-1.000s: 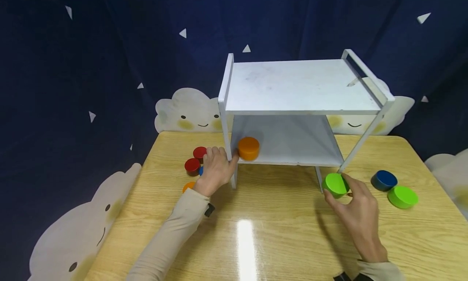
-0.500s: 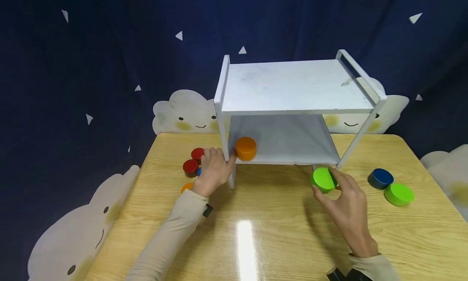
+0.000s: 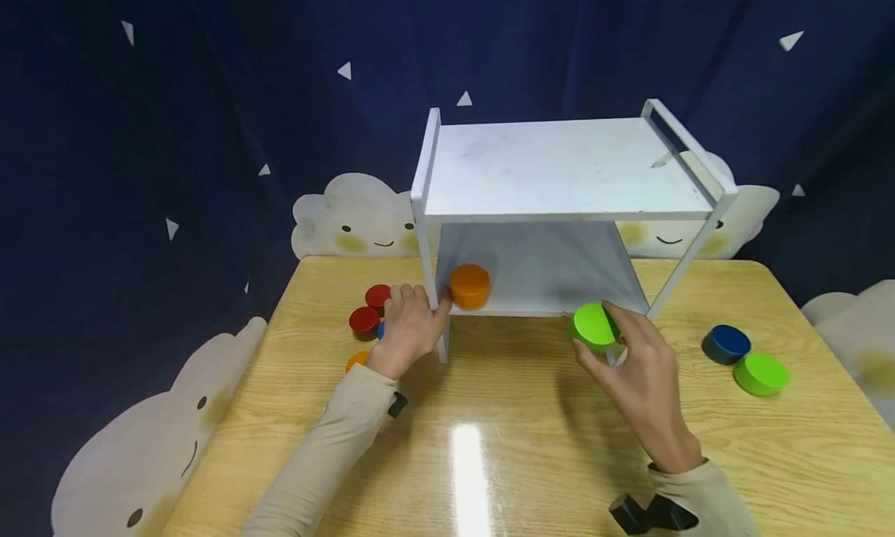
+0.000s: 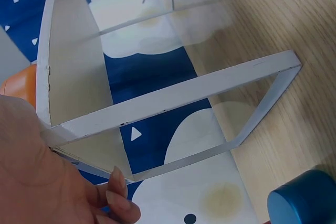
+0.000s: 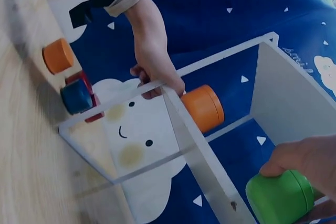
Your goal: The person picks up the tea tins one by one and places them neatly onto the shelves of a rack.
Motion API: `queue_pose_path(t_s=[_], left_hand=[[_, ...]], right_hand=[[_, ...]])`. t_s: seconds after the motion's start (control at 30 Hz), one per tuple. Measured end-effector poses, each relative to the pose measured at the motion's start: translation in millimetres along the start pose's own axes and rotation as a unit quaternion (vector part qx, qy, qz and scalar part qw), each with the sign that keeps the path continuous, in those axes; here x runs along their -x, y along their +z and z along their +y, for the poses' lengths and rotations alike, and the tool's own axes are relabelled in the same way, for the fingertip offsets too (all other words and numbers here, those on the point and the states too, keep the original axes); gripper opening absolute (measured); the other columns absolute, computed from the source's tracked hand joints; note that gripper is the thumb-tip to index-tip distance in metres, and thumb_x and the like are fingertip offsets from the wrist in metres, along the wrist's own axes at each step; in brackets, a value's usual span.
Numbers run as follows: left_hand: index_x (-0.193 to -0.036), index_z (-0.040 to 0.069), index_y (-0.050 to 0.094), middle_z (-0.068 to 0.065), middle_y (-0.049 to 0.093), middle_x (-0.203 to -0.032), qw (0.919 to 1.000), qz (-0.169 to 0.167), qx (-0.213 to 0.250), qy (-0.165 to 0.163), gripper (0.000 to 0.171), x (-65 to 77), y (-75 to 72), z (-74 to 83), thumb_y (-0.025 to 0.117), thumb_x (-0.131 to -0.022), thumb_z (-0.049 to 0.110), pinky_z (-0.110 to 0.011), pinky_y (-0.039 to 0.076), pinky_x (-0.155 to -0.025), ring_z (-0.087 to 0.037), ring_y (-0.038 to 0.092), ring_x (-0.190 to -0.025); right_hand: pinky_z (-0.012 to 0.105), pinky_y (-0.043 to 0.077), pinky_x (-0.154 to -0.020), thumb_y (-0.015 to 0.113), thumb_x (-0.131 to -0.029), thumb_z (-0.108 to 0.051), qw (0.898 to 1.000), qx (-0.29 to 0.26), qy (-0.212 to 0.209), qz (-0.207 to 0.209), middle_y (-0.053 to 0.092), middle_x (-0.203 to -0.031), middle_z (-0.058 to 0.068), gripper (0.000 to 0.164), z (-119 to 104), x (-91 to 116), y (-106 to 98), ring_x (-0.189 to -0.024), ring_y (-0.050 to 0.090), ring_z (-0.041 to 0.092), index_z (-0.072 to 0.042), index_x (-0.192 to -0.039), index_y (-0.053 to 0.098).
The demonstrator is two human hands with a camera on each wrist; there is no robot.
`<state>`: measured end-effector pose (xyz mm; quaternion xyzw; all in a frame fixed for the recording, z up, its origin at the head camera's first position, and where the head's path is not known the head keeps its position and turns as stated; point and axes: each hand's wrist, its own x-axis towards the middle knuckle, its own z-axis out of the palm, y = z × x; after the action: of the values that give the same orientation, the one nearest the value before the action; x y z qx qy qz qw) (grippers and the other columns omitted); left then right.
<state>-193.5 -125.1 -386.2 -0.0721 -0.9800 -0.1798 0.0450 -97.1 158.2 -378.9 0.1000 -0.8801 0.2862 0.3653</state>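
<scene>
A white two-tier rack point(image 3: 566, 168) stands on the table. My left hand point(image 3: 411, 327) grips its left front post at the lower shelf, the thumb on the inner side; the right wrist view shows those fingers curled at that corner. Beside the thumb, an orange cylinder point(image 3: 470, 287) sits on the lower shelf's left end. My right hand point(image 3: 643, 374) holds a green cylinder point(image 3: 593, 325) between thumb and fingers, above the table, overlapping the lower shelf's front edge toward its right end. The right wrist view shows a seam round this green cylinder point(image 5: 281, 198).
Left of the rack are two red cylinders point(image 3: 363, 322), an orange one point(image 3: 357, 358) and a blue one mostly hidden by my left hand. A blue cylinder point(image 3: 726, 344) and another green cylinder point(image 3: 762, 374) stand on the wooden table to the right. A dark blue curtain point(image 3: 559, 47) hangs behind.
My right hand has carried the green cylinder left and upward, from beside the rack's right front leg to the lower shelf's front edge. My left hand keeps its hold on the rack.
</scene>
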Motion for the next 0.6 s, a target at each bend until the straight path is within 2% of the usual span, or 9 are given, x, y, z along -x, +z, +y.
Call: queue_pose_path(t_s=[0.1, 0.6], left_hand=[[-0.076, 0.000, 0.044, -0.015, 0.040, -0.077, 1.0000, 0.007, 0.000, 0.005, 0.054, -0.6, 0.9, 0.1, 0.031, -0.100, 0.046, -0.035, 0.031, -0.064, -0.032, 0.037, -0.077], [-0.076, 0.001, 0.044, -0.015, 0.039, -0.079, 0.9998, 0.001, 0.021, 0.000, 0.053, -0.5, 0.9, -1.1, 0.031, -0.100, 0.046, -0.034, 0.028, -0.066, -0.031, 0.035, -0.079]], right_hand=[[0.043, 0.049, -0.067, 0.081, -0.069, -0.013, 1.000, -0.005, -0.005, -0.004, 0.064, -0.112, 0.023, 0.059, -4.4, -4.0, 3.0, -0.089, 0.063, 0.033, 0.005, -0.121, 0.062], [0.047, 0.051, -0.079, 0.083, -0.069, -0.013, 0.998, -0.029, -0.042, -0.020, 0.064, -0.109, 0.024, 0.055, -13.3, -30.0, 27.5, -0.097, 0.062, 0.036, 0.009, -0.115, 0.062]])
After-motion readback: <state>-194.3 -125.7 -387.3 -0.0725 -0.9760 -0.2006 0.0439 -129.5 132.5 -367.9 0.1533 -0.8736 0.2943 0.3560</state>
